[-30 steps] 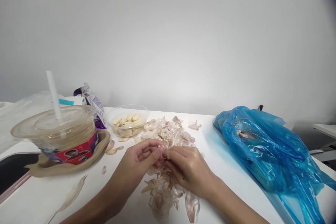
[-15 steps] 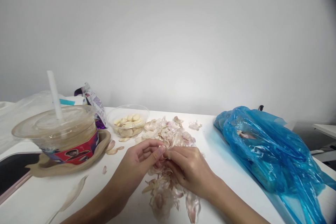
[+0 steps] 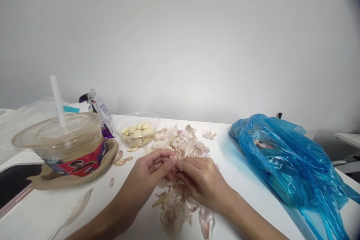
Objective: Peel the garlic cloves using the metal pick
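Above a heap of papery garlic skins (image 3: 184,140), my left hand (image 3: 152,168) and my right hand (image 3: 201,180) meet fingertip to fingertip. Thumb and forefinger of my left hand pinch a small garlic clove (image 3: 173,158), mostly covered by the fingers. The fingertips of my right hand close on the same clove from the other side. More skins (image 3: 176,213) lie beneath and in front of the hands. Behind my left hand, a clear plastic bowl (image 3: 118,125) contains several peeled garlic cloves (image 3: 137,133). A few unpeeled cloves (image 3: 119,162) rest left of it.
On the left, a large lidded drink cup (image 3: 81,161) with a white straw (image 3: 58,101) stands in a brown cardboard holder (image 3: 47,184). A dark flat device (image 3: 17,180) lies beside it. A purple wrapper (image 3: 102,114) stands behind. At right sits a crumpled blue plastic bag (image 3: 287,161).
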A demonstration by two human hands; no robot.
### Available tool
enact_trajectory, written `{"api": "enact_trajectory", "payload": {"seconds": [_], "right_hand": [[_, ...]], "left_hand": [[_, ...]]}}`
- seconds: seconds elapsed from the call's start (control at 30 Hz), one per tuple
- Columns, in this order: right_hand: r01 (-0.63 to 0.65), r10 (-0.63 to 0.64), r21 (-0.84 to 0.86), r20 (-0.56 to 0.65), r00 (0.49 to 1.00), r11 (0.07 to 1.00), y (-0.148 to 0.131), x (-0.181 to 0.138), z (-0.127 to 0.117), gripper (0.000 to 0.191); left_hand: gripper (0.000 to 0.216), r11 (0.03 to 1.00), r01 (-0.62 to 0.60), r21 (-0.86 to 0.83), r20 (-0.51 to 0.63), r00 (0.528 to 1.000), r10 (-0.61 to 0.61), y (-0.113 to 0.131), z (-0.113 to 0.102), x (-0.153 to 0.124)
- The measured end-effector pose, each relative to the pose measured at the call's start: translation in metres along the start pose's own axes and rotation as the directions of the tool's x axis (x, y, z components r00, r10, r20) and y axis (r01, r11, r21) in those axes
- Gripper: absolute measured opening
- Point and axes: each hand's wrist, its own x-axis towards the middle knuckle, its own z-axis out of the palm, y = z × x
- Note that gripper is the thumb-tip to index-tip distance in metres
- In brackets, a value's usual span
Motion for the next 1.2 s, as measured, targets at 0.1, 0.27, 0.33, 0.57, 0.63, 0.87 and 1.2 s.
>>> {"api": "enact_trajectory", "payload": {"seconds": [0.1,0.27,0.33,0.57,0.63,0.87,1.2], "right_hand": [[-0.003,0.003,0.014,0.02,1.0,1.0,0.0002,0.0,-0.0001,0.022],[-0.014,0.012,0.022,0.054,0.998,1.0,0.0002,-0.0003,-0.0018,0.022],[-0.02,0.018,0.026,0.072,0.997,0.999,-0.0001,-0.0006,-0.0022,0.022],[-0.029,0.026,0.027,0.095,0.995,0.999,-0.0008,-0.0008,-0.0037,0.022],[-0.029,0.026,0.029,0.099,0.995,0.999,-0.0005,-0.0008,-0.0045,0.022],[-0.05,0.047,0.025,0.102,0.994,0.998,-0.001,-0.0001,-0.0052,0.017],[-0.042,0.037,0.043,0.101,0.994,0.998,-0.0022,0.0,-0.0069,0.017]], "left_hand": [[0.013,1.0,0.004,0.011,0.008,1.0,-0.004,-0.0008,-0.0002,0.0001],[0.013,1.0,0.024,0.013,0.007,1.0,-0.024,-0.0003,-0.0005,-0.0018],[0.014,1.0,0.026,0.008,0.011,1.0,-0.026,-0.0007,-0.0008,-0.0027],[0.014,0.999,0.034,0.014,0.015,0.999,-0.034,-0.002,-0.0012,-0.0015],[0.015,0.999,0.043,0.009,0.013,0.999,-0.043,-0.0026,-0.0011,-0.0007],[0.015,0.999,0.046,0.01,0.023,0.999,-0.046,-0.0049,-0.0014,0.0006],[0.015,0.999,0.033,0.026,0.034,0.999,-0.034,-0.0078,-0.0025,0.0005]]}}
